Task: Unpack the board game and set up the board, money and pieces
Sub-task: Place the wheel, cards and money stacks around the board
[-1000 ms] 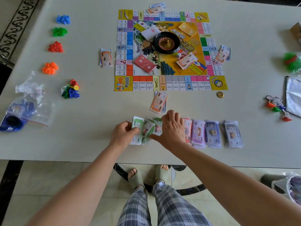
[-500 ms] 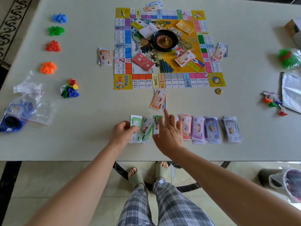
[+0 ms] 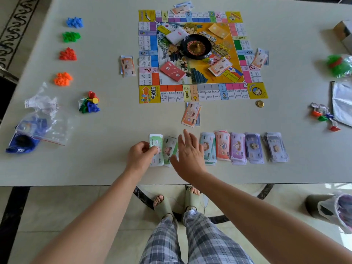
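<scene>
At a pale table [image 3: 114,121], with the board [image 3: 171,93] lying open in the middle, we are laying out the money: a row of note stacks [image 3: 238,147] near the front edge. Our left hand [image 3: 140,156] is pinching the green notes [image 3: 156,141] at the row's left end; our right hand [image 3: 187,155], fingers spread and holding nothing, is hovering just beside them. The fanned stacks are lying close together — a careless sweep of that open hand is risking mixed denominations, or notes sliding off the edge.
</scene>
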